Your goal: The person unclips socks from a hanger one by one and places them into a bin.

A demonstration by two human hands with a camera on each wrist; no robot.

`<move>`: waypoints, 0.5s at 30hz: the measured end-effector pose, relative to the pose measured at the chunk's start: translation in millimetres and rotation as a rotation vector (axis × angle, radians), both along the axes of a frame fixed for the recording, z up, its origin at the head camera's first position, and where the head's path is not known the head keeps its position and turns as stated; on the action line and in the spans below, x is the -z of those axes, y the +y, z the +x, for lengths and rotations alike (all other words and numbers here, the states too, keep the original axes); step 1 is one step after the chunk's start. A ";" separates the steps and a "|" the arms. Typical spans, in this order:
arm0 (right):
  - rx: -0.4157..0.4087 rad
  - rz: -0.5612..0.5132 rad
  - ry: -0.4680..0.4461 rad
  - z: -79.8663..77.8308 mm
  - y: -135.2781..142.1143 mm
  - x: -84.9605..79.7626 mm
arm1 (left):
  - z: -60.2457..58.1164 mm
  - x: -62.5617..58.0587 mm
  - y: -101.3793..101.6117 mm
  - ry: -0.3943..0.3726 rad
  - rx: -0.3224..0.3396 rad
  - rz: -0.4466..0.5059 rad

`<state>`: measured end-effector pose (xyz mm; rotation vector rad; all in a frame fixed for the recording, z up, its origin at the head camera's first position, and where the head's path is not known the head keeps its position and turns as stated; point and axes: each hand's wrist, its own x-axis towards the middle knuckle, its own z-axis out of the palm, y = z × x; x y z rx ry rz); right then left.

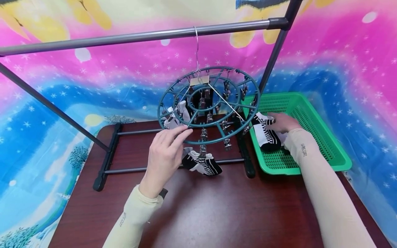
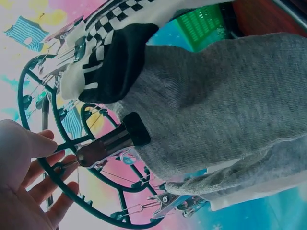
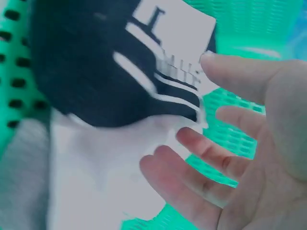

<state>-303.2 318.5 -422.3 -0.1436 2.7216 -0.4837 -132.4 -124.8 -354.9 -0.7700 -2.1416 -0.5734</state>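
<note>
A green round clip hanger (image 1: 161,100) hangs from a metal bar by its hook. My left hand (image 1: 165,151) holds its near left rim, thumb on one side and fingers on the other in the left wrist view. Close by, a grey sock (image 2: 225,96) and a black-and-white checkered sock (image 2: 117,57) hang from clips. My right hand (image 1: 283,122) is over the green basket (image 1: 325,137), at a black-and-white sock (image 1: 263,132) by its left wall. In the right wrist view its thumb tip meets the sock's edge, with the fingers spread over white fabric.
The dark rack (image 1: 149,35) stands on a brown table (image 1: 217,206), its feet left of the basket. A black-and-white sock (image 1: 203,163) hangs at the hanger's front, white socks (image 1: 183,110) at its left and black fabric (image 1: 207,98) behind. Several clips dangle around the rings.
</note>
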 end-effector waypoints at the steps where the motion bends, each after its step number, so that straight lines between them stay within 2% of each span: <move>1: 0.003 0.014 0.035 0.1 -0.1 -5.6 | 0.0 -0.6 0.3 0.003 0.006 -0.004; 3: -0.001 0.022 0.098 0.7 -0.9 -18.1 | 0.5 -1.4 0.6 0.006 0.016 -0.009; 7: 0.016 -0.088 0.121 7.4 -5.1 -45.2 | 2.5 -2.6 0.4 0.012 0.037 -0.019; 10: -0.033 -0.143 0.131 20.5 -11.5 -61.1 | 4.3 -2.3 -1.8 0.034 0.075 -0.038; 15: -0.172 -0.166 0.155 51.6 -30.2 -76.1 | 6.8 -1.9 -4.4 0.072 0.145 -0.093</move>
